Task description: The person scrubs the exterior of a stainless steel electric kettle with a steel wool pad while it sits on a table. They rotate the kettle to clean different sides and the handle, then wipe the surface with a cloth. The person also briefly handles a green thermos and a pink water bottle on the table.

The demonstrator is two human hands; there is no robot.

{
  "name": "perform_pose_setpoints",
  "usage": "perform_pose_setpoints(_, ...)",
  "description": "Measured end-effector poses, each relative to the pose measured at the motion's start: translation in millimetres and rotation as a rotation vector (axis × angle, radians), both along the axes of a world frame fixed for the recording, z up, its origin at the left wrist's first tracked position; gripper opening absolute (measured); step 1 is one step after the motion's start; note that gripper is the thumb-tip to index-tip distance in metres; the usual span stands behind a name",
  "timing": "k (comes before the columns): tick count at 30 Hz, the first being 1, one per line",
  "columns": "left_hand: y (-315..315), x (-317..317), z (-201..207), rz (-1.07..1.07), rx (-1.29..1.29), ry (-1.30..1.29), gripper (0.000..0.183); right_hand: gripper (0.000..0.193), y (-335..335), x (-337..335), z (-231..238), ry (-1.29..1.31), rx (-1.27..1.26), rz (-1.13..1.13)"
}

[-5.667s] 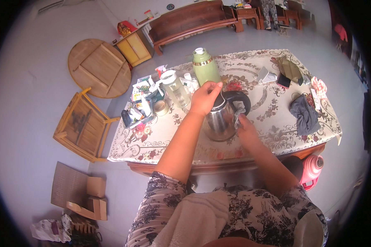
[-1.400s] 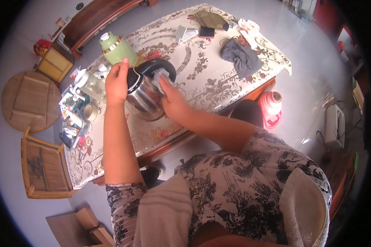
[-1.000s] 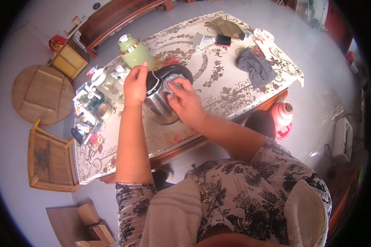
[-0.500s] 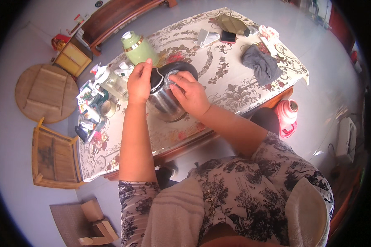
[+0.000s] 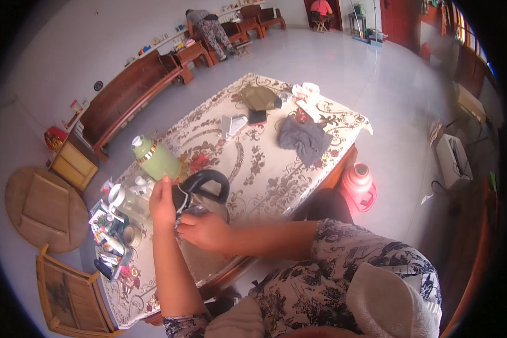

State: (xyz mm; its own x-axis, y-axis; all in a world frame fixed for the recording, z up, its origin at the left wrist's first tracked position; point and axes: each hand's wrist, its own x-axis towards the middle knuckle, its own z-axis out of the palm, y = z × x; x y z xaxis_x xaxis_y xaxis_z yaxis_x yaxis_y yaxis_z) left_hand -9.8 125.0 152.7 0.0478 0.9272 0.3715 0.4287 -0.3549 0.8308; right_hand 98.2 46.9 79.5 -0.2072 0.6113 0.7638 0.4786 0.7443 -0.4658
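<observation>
A metal kettle [image 5: 215,207] with a black handle and black top is tilted over the near edge of the table. My left hand [image 5: 162,207] grips its left side, thumb up, the other fingers mostly hidden behind it. Against the metal wall, my right hand [image 5: 204,231] is closed on a small grey scouring pad [image 5: 196,210], partly covered by the fingers. A light green thermos flask [image 5: 156,160] stands just beyond the kettle, and a clear jug [image 5: 130,204] with a white top is to the left of my left hand.
On the flowered tablecloth [image 5: 265,186] lie a dark grey cloth [image 5: 305,141], a phone [image 5: 257,117] and an olive bag [image 5: 259,98]. A pink flask [image 5: 357,183] stands right of the table. At left is a wooden chair [image 5: 73,296]. One person [image 5: 209,31] bends near the far benches; another sits farther back.
My view has tipped up, showing more of the room. The kettle has turned so its handle faces up and right; my right hand has moved lower along its side with the scouring pad.
</observation>
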Motion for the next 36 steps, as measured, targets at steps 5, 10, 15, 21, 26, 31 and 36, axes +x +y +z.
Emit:
perform_pose_setpoints(5,5.3,0.8,-8.1,0.001,-0.01,-0.035,0.05,0.018,5.7,50.4,-7.4,0.259,-0.167,0.129)
perform_pose_setpoints(10,5.1,-0.9,-11.0,0.008,0.031,-0.034,0.05,0.02,6.3,69.2,-44.5,0.271,-0.371,0.193)
perform_pose_setpoints(15,-3.1,6.5,-0.9,-0.01,-0.017,-0.007,0.047,0.022,1.9,67.6,-13.8,0.214,-0.326,0.155)
perform_pose_setpoints(21,-0.2,6.9,-0.4,-0.041,-0.021,-0.054,0.047,0.018,18.2,35.7,24.1,0.252,-0.044,0.092)
perform_pose_setpoints(26,-1.6,0.4,-2.7,-0.041,0.019,0.02,0.047,0.017,6.4,57.9,-23.9,0.184,-0.276,0.221)
perform_pose_setpoints(31,2.7,1.0,-7.5,-0.048,0.038,0.035,0.045,0.017,-10.1,77.9,-74.1,-0.022,-0.45,0.152)
perform_pose_setpoints(36,-4.2,5.8,-1.9,-0.016,0.022,0.025,0.043,0.016,-7.9,79.0,-77.5,0.032,-0.455,0.186)
